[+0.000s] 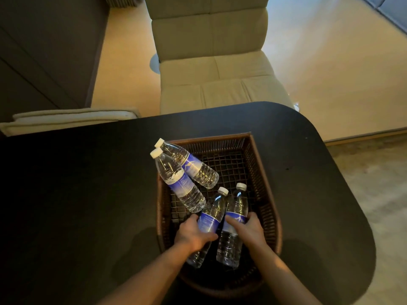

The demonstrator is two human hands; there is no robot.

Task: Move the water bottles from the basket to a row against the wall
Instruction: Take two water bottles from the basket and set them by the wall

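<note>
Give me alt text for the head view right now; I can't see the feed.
Both bare hands grip clear plastic water bottles with blue labels inside a brown wicker basket on a dark rounded table: left hand on one, right hand on another. Two more bottles lean over the basket's left rim; a beige chair stands beyond.
</note>
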